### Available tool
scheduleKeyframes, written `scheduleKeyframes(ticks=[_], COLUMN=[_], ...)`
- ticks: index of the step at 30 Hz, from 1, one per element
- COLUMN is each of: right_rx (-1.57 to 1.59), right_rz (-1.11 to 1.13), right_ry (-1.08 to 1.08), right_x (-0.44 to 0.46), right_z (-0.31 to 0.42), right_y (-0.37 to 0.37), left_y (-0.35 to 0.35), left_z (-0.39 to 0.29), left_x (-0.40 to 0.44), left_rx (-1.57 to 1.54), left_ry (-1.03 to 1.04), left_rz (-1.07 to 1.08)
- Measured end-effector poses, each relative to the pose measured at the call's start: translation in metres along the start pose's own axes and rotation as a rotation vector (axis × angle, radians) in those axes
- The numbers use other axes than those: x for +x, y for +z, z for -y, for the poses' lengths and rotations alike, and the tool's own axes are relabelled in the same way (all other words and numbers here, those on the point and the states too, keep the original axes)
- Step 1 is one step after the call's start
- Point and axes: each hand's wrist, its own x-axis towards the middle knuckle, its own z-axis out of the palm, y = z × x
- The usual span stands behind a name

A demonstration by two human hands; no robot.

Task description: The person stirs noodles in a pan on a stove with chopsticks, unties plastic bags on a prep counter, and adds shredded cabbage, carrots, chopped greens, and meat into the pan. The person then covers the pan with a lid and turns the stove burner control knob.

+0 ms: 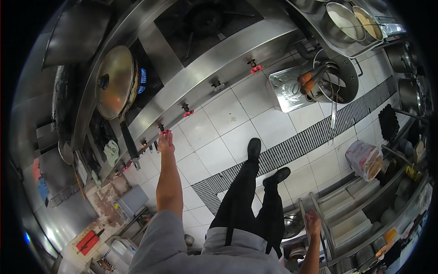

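Observation:
My left hand (166,142) reaches out to the front of the steel stove, its fingers closed round a red stove knob (163,132). A frying pan with a domed glass lid (114,82) sits on the burner behind it, its black handle (129,141) jutting out past the stove edge. Beside the pan a blue flame (143,81) burns. Low on the other side, my right hand (313,223) hangs near the shelf rails with loosely bent fingers and nothing visible in it.
Further along the stove front are more knobs (188,112). A pot with ladles (349,86) and a metal tin (288,89) stand on the tiled floor, near a drain grate (310,137). Shelves with white trays (349,228) line the right. A green cloth (111,152) lies on the stove.

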Motion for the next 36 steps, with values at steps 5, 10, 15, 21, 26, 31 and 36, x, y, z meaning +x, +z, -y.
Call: scheduleKeyframes(ticks=[5, 10, 15, 21, 26, 31, 36], right_rx=[0.03, -0.011, -0.012, -0.014, 0.0, 0.025, 0.027], right_rz=[-0.005, -0.006, 0.011, 0.034, 0.036, 0.037, 0.027], right_ry=[-0.026, 0.021, 0.012, 0.042, 0.074, 0.076, 0.075], right_x=[0.004, 0.003, 0.003, 0.004, 0.005, 0.004, 0.002], right_z=[0.004, 0.013, 0.005, 0.003, 0.006, 0.006, 0.004], right_y=[-0.006, -0.01, -0.008, -0.003, -0.003, -0.004, -0.002], left_y=[-0.002, -0.003, -0.002, -0.001, -0.004, 0.0, 0.0], left_z=[0.001, 0.001, 0.0, 0.0, -0.001, -0.003, -0.003], left_x=[0.001, 0.001, -0.001, 0.001, 0.001, -0.004, -0.003], left_rx=[0.0, -0.003, -0.006, 0.015, 0.027, 0.035, 0.021], left_ry=[0.0, 0.006, 0.002, 0.008, 0.008, 0.008, -0.007], left_rz=[0.023, 0.031, 0.037, -0.005, 0.05, 0.034, 0.012])
